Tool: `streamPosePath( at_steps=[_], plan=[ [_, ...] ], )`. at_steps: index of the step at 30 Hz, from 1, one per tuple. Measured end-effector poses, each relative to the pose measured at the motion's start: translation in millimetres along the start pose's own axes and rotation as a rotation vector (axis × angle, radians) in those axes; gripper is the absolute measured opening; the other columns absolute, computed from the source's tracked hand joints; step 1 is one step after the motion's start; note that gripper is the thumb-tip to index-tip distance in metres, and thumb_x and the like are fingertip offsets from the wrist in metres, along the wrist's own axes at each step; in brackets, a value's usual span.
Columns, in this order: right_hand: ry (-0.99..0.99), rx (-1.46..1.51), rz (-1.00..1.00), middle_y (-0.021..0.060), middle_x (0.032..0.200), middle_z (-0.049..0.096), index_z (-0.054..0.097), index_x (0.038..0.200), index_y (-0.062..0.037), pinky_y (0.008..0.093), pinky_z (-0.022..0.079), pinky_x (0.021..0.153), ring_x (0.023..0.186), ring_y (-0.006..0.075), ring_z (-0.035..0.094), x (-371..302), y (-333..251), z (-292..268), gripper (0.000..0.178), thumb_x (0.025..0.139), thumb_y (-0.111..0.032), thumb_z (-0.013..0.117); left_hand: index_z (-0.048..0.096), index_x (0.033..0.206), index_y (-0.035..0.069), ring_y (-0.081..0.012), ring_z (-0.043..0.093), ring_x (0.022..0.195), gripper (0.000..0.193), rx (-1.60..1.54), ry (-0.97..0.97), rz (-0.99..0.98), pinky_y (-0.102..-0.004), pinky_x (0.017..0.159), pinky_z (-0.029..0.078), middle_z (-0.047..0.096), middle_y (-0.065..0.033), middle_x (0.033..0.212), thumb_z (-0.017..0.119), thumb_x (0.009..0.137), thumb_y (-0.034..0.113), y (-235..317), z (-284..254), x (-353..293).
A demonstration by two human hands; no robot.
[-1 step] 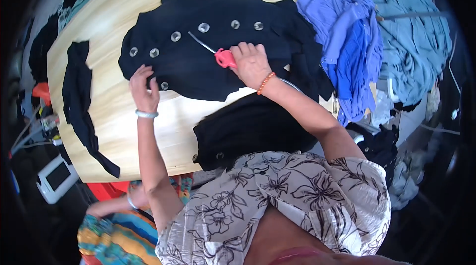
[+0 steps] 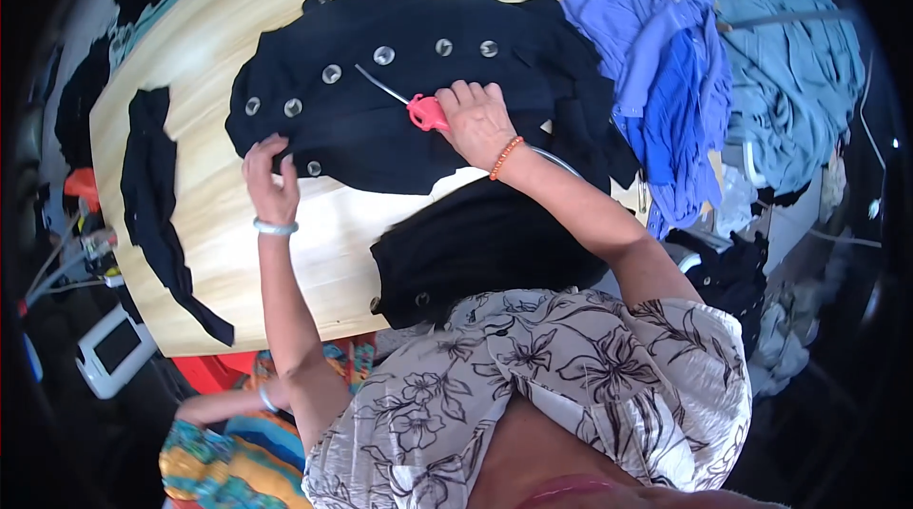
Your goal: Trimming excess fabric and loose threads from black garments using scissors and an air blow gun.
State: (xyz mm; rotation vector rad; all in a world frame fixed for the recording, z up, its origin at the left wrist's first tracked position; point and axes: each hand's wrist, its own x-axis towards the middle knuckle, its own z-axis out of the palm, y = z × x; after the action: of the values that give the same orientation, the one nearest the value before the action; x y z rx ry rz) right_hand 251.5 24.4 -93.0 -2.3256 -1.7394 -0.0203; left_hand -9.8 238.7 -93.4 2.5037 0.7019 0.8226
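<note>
A black garment (image 2: 371,147) with several round, shiny discs lies spread on the table. My right hand (image 2: 477,124) is closed around a pinkish-red air blow gun (image 2: 426,113); its thin metal nozzle points to the far left, over the cloth. Behind my wrist shows a stretch of grey hose (image 2: 554,159). At the garment's near left edge rests my left hand (image 2: 270,184), thumb and fingers apart, fingertips touching the fabric beside one disc. Another black piece (image 2: 485,247) with discs lies nearer to me, partly hidden by my right arm and shirt.
A narrow black cloth strip (image 2: 157,195) lies along the left of the wooden table (image 2: 328,271). Violet-blue garments (image 2: 647,62) and grey-green cloth (image 2: 789,81) are heaped at the right. Another person's arm (image 2: 226,404) and a white device (image 2: 116,352) are at the lower left.
The view has shifted very slightly. Both hands keep their places on the garment and the blow gun. The other person's arm at lower left has moved a little to the right.
</note>
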Motion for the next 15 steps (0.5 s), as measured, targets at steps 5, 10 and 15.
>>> streamPosePath(
  at_steps=[5, 10, 15],
  plan=[
    [0.048, -0.074, 0.078, 0.0048, 0.084, 0.060, 0.057, 0.093, -0.0119, 0.0376, 0.037, 0.075, 0.083, 0.0222, 0.059, -11.9, 31.5, -12.4, 0.010, 0.083, -0.013, 0.054, 0.059, 0.100, 0.000, -0.0219, 0.059, 0.098, 0.011, -0.347, -0.065, -0.167, -0.0351, 0.097, 0.042, 0.060, -0.0092, 0.095, 0.058, 0.090, 0.000, 34.9, -45.8, -3.6],
    [0.081, -0.045, 0.221, 0.0056, 0.090, 0.065, 0.061, 0.104, -0.0124, 0.0396, 0.039, 0.073, 0.083, 0.0252, 0.062, -62.0, 99.3, -51.2, 0.030, 0.074, -0.012, 0.068, 0.058, 0.101, 0.000, -0.0095, 0.053, 0.084, 0.013, -0.608, -0.306, -0.404, -0.0235, 0.079, 0.043, 0.060, -0.0040, 0.094, 0.060, 0.089, 0.004, 92.1, -75.7, -15.7],
    [0.013, 0.071, 0.136, 0.0074, 0.095, 0.063, 0.058, 0.114, -0.0103, 0.0381, 0.040, 0.078, 0.089, 0.0257, 0.061, -100.5, 102.9, -135.5, 0.047, 0.069, -0.008, 0.068, 0.058, 0.098, 0.001, -0.0061, 0.052, 0.076, 0.013, -0.756, -0.419, -0.571, -0.0205, 0.071, 0.041, 0.060, -0.0004, 0.084, 0.063, 0.088, 0.009, 116.4, -109.9, -59.0]
  ],
)
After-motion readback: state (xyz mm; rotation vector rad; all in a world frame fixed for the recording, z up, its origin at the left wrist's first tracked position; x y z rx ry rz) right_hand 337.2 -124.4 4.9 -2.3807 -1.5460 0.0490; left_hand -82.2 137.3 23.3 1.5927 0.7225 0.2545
